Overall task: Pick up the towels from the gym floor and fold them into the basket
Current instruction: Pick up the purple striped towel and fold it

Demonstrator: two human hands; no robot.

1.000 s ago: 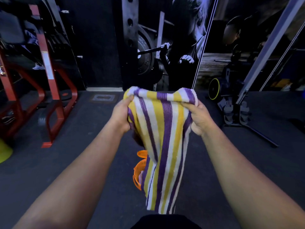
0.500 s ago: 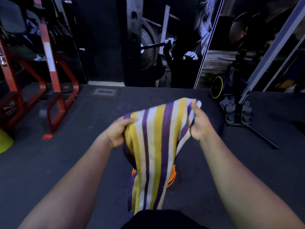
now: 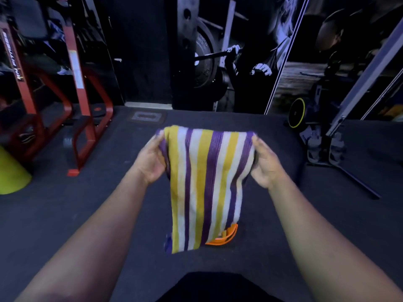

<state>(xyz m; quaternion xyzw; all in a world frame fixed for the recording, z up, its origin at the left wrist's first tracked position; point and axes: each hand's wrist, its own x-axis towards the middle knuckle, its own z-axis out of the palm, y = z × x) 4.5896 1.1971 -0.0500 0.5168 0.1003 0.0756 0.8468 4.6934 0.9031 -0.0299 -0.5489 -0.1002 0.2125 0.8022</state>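
A towel (image 3: pixel 205 184) with purple, yellow and white stripes hangs in front of me, folded over at its top edge. My left hand (image 3: pixel 150 161) grips its upper left corner and my right hand (image 3: pixel 265 165) grips its upper right corner, so the top edge is stretched level between them. The towel's lower end dangles just above the dark gym floor. Behind that lower end an orange basket (image 3: pixel 226 236) stands on the floor, and only part of its rim shows.
A red steel rack (image 3: pixel 80 92) stands at the left, with a lime-green cone (image 3: pixel 11 173) near the left edge. A grey machine frame and its floor bar (image 3: pixel 340 153) are at the right. A wall poster fills the back. Dark rubber floor (image 3: pixel 76 210) surrounds me.
My hands have spread apart and levelled the towel's top edge. The towel hangs flatter and shorter than before. The basket now peeks out at the towel's lower right instead of its left.
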